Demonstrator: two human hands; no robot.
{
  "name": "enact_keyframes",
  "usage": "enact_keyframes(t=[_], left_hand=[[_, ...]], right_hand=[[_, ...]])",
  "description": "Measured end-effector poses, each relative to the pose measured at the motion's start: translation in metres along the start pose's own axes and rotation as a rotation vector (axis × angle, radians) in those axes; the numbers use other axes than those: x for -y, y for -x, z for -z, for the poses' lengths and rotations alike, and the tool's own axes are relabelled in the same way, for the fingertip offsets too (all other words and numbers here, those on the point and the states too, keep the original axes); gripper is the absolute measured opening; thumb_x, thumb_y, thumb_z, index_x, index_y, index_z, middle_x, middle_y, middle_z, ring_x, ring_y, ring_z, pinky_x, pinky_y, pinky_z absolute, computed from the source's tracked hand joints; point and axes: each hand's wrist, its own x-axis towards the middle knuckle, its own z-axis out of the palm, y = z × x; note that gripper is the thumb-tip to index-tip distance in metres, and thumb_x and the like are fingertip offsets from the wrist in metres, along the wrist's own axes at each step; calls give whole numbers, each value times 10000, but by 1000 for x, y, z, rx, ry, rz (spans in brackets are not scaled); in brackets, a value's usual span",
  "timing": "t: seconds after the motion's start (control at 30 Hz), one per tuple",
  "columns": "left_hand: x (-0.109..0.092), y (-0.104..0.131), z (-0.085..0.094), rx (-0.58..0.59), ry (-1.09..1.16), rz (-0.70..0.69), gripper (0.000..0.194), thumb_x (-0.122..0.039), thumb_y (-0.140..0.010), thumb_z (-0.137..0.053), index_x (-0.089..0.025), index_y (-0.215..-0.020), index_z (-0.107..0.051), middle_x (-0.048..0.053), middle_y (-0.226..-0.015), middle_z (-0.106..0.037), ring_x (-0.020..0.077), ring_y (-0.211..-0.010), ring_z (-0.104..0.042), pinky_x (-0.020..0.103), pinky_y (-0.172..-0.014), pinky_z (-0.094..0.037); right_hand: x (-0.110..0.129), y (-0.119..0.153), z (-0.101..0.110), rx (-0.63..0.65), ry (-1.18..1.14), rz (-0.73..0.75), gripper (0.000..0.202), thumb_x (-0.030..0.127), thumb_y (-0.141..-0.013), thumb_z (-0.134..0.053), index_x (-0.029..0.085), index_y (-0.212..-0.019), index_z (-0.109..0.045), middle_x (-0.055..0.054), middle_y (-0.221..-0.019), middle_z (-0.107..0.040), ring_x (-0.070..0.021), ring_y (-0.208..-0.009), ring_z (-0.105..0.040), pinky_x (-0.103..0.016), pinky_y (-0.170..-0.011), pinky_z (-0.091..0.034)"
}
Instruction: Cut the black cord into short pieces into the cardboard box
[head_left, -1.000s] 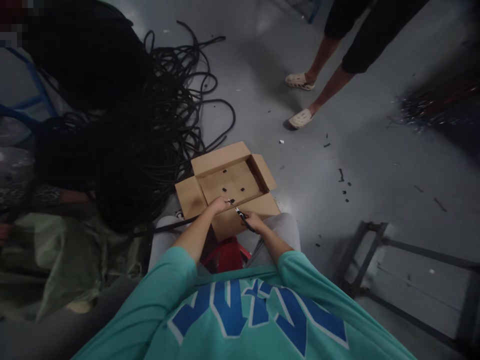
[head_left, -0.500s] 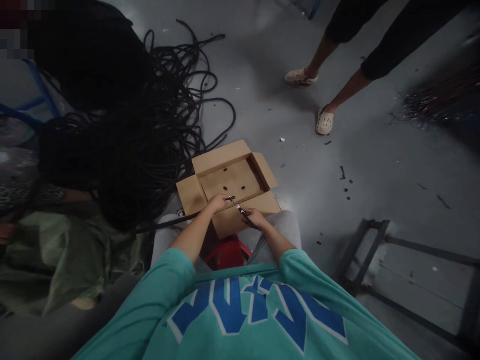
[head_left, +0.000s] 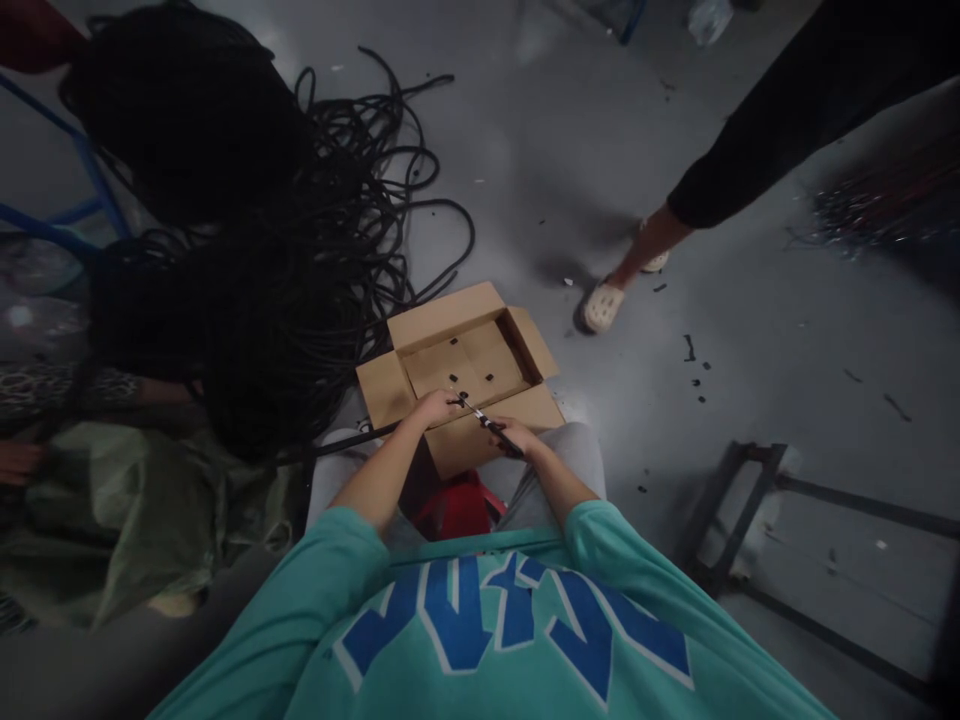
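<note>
My left hand (head_left: 433, 408) is closed around the end of a black tube (head_left: 352, 441), which runs back over my left thigh towards the heap. In my right hand (head_left: 517, 436) is a pair of dark-handled scissors (head_left: 486, 420), fingers closed round the handles. The blades point at the tube end by my left fingertips; whether they touch it is too small to tell. Both hands are over the near side of an open cardboard box (head_left: 385, 392). Several short black pieces (head_left: 490, 377) lie on the box's bottom.
A large tangled heap of black tubing (head_left: 255, 300) lies to the left, beside a green sheet (head_left: 142, 500) and another person's hand (head_left: 21, 462). Ahead right, a person's leg and light clog (head_left: 602, 307) stand near the box. A dark metal frame (head_left: 757, 510) is at right.
The person ahead has stepped closer to the box, one clog now in front of the other. My hands stay almost in place over the box, still on the tube and scissors.
</note>
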Motion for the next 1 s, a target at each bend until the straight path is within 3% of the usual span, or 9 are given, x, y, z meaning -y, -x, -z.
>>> enact_keyframes(t=[0.33,0.57,0.7,0.87,1.0], left_hand=[[-11,6,0,-72,-27,55,292,-301,-718,-502,-180,-947,-636,60,-957,-640,165,-819,-578,238,-713,-414],[-28,12,13,-133,-88,41,321,-297,-742,-479,-241,-1037,-592,34,-1091,-586,191,-1004,-517,276,-824,-389],[-37,16,21,-123,-128,66,336,-307,-737,-484,-279,-1059,-577,16,-1075,-595,203,-1001,-522,286,-815,-401],[-40,20,24,-98,-178,71,365,-346,-739,-471,-282,-1089,-554,18,-1103,-579,214,-1012,-514,309,-831,-396],[-37,21,26,-107,-91,15,358,-307,-752,-453,-236,-1087,-559,34,-1102,-578,186,-1013,-511,293,-859,-382]], right_hand=[[7,5,-7,-73,-61,-12,375,116,-525,-538,155,-898,-546,102,-341,-391,-38,-280,-316,-151,-317,-208],[10,8,-5,64,-290,-31,410,169,-517,-525,155,-926,-508,78,-415,-471,-38,-301,-342,-147,-312,-212],[11,11,-2,156,-332,-5,443,199,-536,-545,177,-972,-471,91,-450,-450,-34,-323,-345,-147,-330,-224],[13,12,0,133,-236,61,502,183,-535,-532,189,-1032,-461,85,-499,-441,-41,-367,-354,-155,-352,-239],[13,12,3,134,-193,82,540,168,-525,-531,188,-1062,-477,51,-609,-494,-44,-452,-389,-152,-394,-272]])
